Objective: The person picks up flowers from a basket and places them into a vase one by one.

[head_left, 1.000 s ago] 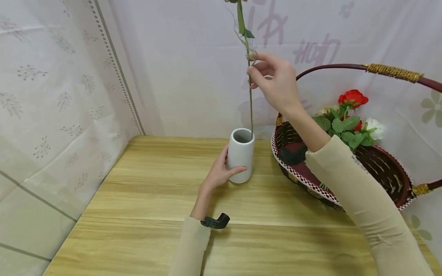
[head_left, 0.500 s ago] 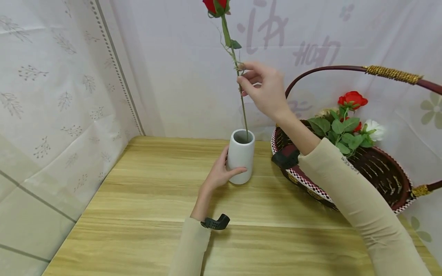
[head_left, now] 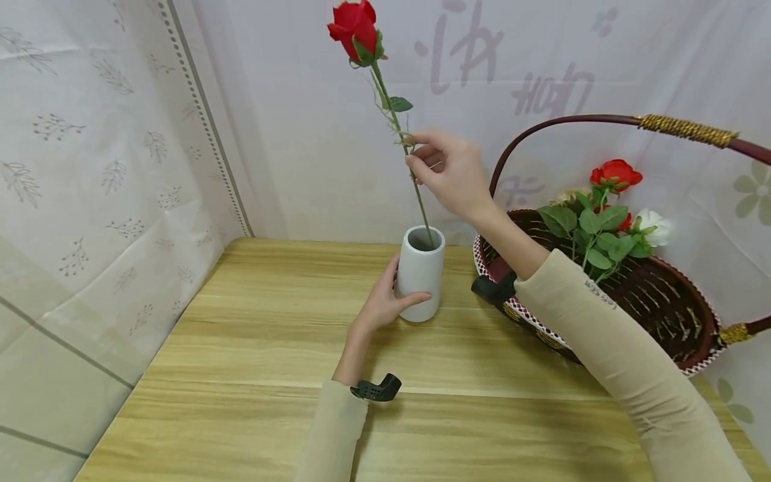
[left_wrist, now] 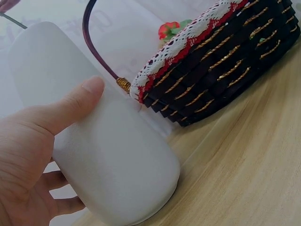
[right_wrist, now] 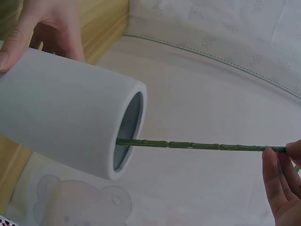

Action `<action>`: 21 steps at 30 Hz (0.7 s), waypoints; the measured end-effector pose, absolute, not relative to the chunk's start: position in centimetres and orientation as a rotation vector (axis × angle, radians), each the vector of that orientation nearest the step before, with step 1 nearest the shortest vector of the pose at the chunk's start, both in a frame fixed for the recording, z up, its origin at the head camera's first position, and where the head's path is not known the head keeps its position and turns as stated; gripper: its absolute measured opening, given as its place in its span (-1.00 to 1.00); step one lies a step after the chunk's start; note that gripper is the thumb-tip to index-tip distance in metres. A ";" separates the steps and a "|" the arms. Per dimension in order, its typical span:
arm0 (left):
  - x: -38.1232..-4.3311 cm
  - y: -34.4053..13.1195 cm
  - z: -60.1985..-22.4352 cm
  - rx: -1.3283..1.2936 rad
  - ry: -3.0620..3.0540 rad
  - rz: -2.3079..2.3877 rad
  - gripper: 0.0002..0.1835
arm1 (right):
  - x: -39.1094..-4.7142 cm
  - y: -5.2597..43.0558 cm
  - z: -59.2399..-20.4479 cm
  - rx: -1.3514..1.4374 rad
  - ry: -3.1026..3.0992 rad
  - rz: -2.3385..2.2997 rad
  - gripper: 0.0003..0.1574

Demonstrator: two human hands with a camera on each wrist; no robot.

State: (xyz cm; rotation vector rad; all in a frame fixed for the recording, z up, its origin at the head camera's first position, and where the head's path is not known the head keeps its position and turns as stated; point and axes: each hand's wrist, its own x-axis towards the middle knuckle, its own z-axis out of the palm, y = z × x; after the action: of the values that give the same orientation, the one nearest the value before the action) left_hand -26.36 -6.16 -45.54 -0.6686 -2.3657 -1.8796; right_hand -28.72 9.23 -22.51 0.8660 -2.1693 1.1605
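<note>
A white vase (head_left: 420, 284) stands upright on the wooden table, and my left hand (head_left: 384, 298) grips its left side with fingers and thumb around it. In the left wrist view the thumb lies across the vase (left_wrist: 117, 155). Above it, my right hand (head_left: 452, 171) pinches the stem of a red rose (head_left: 355, 33) between thumb and fingertips. The stem (right_wrist: 202, 146) runs through the vase's mouth, its lower end hidden inside. The rose leans up to the left, with a small green leaf (head_left: 399, 104) below the bloom.
To the right stands a dark woven basket (head_left: 668, 301) with lace trim and a tall arched handle (head_left: 578, 119). Red and white roses (head_left: 616, 174) with green leaves lie in it, partly behind my right arm. A printed cloth (head_left: 313, 134) hangs behind the table (head_left: 253, 348).
My right hand has moved down and left, lowering the rose stem deeper into the vase. The bloom has come into view and tilts left. My left hand stays on the vase.
</note>
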 end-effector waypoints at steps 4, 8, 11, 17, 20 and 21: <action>-26.4 -6.2 -45.6 -0.663 -2.377 -1.872 0.02 | -28.7 9.1 -23.1 0.892 -2.191 1.103 -0.70; -26.4 -6.1 -45.5 -0.668 -2.371 -1.871 0.03 | -28.7 9.1 -23.6 0.909 -2.212 1.073 -0.70; -26.1 -6.0 -45.1 -0.678 -2.353 -1.886 0.02 | -28.7 9.1 -23.9 0.918 -2.222 1.066 -0.70; -25.2 -6.0 -43.7 -0.682 -2.354 -1.909 0.02 | -28.6 9.1 -24.4 0.944 -2.211 1.050 -0.71; -25.5 -6.0 -44.2 -0.681 -2.361 -1.891 0.03 | -28.6 9.1 -24.8 0.940 -2.224 1.045 -0.71; -25.7 -6.0 -44.6 -0.678 -2.362 -1.886 0.03 | -28.5 9.1 -25.0 0.937 -2.232 1.045 -0.70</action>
State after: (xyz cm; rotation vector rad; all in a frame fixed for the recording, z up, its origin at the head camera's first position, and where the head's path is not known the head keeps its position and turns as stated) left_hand -25.74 -6.04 -44.60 -0.6776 -2.3620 -1.8857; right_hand -28.54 9.13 -24.96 0.9366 -2.2324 1.0454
